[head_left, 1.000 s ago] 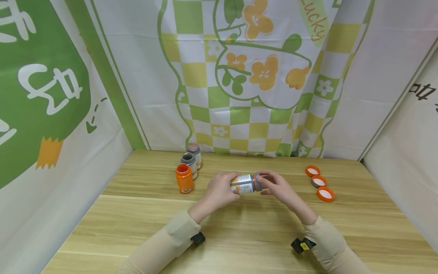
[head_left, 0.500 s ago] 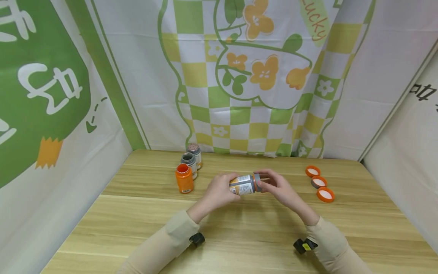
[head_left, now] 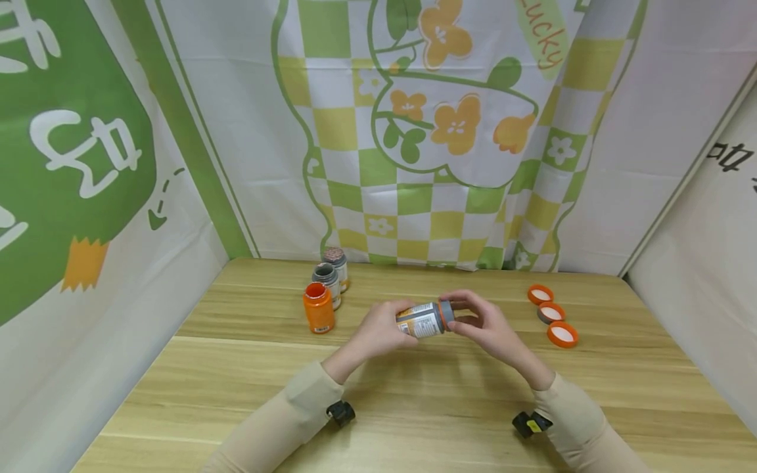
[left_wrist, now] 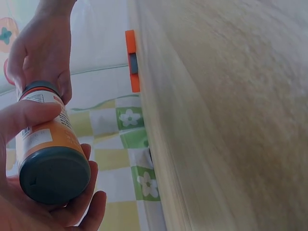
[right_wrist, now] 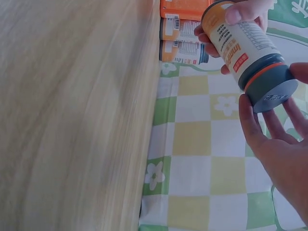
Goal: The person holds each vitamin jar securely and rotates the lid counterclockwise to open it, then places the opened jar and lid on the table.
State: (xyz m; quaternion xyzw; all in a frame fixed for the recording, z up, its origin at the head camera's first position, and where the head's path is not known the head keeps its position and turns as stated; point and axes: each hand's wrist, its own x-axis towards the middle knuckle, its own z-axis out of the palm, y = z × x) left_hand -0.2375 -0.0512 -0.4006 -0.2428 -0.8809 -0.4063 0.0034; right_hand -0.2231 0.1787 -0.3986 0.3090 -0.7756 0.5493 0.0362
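My left hand (head_left: 383, 326) grips the body of a grey pill bottle (right_wrist: 236, 45) with an orange and white label. Tipped on its side above the table, the bottle has its capped end toward the right. On that end sits a grey cap (right_wrist: 272, 86) with an orange band under it. The fingertips and thumb of my right hand (head_left: 486, 326) pinch this cap around its rim. The left wrist view shows the bottle's dark base (left_wrist: 55, 175), with the left thumb across the label.
At the back left stand an orange bottle (head_left: 319, 312) and two grey bottles (head_left: 327, 279), all uncapped. Three caps (head_left: 562, 334) lie with their white insides up on the right of the wooden table (head_left: 437, 407). A patterned curtain (head_left: 414, 197) hangs behind.
My right hand has shifted its fingers on the cap and drawn slightly right, so more of the cap shows. The left hand keeps its grip, the bottle almost in place.
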